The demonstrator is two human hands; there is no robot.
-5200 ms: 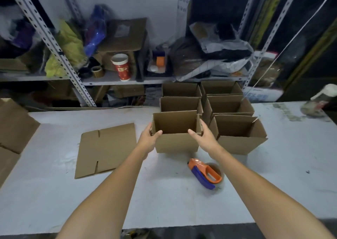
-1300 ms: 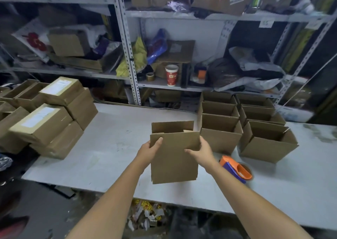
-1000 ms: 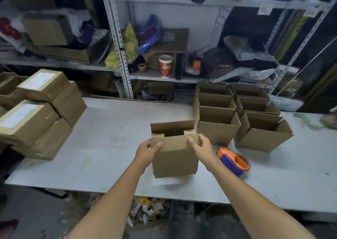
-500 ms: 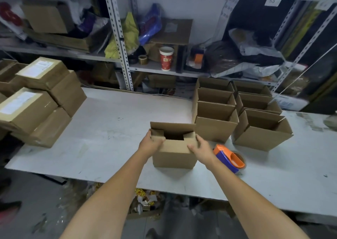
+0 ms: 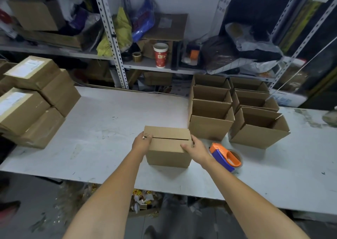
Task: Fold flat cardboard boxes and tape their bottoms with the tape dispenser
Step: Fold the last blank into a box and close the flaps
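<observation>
A small brown cardboard box (image 5: pixel 168 154) stands on the white table (image 5: pixel 102 134) near its front edge, its two top flaps folded down and meeting at a seam. My left hand (image 5: pixel 142 144) holds the box's top left corner, fingers curled over the flap. My right hand (image 5: pixel 195 149) grips the right edge, thumb lying on the near flap. The orange and blue tape dispenser (image 5: pixel 225 155) lies on the table just right of my right hand, untouched.
Several open folded boxes (image 5: pixel 211 127) stand in two rows behind and to the right. Sealed labelled boxes (image 5: pixel 32 100) are stacked at the table's left end. Metal shelving (image 5: pixel 113 38) with a red cup and clutter runs behind the table.
The flat blank was opened into a box and set on the table. Since half a second ago the flaps went from open to folded shut under both hands.
</observation>
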